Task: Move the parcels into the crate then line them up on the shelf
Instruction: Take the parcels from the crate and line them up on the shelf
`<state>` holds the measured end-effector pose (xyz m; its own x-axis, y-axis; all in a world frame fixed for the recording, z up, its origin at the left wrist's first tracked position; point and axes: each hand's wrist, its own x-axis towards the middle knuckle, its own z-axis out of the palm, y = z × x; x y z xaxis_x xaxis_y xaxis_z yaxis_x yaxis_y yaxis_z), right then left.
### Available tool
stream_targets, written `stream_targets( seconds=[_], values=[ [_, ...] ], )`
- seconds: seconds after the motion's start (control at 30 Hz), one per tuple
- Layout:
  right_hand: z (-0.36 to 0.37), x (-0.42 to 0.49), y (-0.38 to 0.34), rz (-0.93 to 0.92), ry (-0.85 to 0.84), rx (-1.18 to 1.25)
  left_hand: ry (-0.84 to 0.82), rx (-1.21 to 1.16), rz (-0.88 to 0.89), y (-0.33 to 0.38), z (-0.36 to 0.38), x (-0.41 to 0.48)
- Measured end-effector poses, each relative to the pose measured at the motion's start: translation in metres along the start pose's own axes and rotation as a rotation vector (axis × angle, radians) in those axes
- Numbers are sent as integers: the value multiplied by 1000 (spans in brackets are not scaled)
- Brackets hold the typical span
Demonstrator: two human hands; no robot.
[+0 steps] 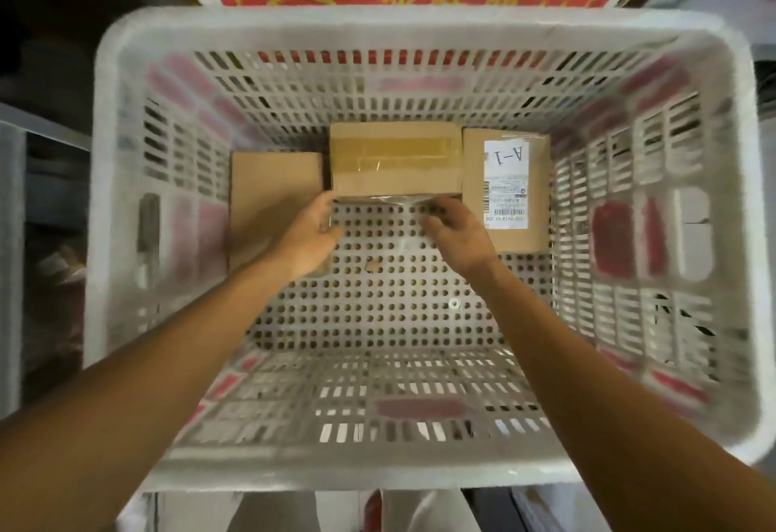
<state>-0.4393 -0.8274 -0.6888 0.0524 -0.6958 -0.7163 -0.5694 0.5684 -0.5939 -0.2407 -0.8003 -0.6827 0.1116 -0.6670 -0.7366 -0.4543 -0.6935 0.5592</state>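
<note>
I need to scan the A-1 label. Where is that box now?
The labelled box lies on the crate floor in the head view, rightmost of three, beside the taped box, just beyond the right hand.

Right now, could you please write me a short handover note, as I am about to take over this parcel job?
Left hand: at the near left corner of the taped parcel; grip unclear.
Right hand: at its near right corner; grip unclear.
Things: three parcels lie at the far end of the white crate: plain parcel left, taped parcel middle, A-1 parcel right.
Done: these three are in the crate.
Left: lining them up on the shelf; no other parcels are in view.
</note>
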Motion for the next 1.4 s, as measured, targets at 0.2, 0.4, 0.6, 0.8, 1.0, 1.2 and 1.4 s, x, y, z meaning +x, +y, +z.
stream_targets(
  seconds=[0.2, 0.4, 0.6, 0.8, 1.0, 1.2, 1.4],
  values=[
    [-19, 32, 4, -58, 137, 4, 115, -62, 28, 18, 8, 43],
    [-8, 53, -4, -63, 212, -39, 164, -236, -41, 10, 14, 61],
    [12, 26, 16, -39, 287, -16, 127, -317, -110, 3, 14, 38],
    [20, -11, 45, 45, 313, -25, 73, -203, -187, -22, 32, 0],
    [28, -2, 59, 42, 321, -8, 155, -172, -88, -28, 44, 9],
    [32, -13, 73, 65, 246, 158, 165, -208, -146, -35, 55, -5],
    [19, -42, 74, 38, 107, 298, 131, -270, -148, -49, 53, -34]
  ],
)
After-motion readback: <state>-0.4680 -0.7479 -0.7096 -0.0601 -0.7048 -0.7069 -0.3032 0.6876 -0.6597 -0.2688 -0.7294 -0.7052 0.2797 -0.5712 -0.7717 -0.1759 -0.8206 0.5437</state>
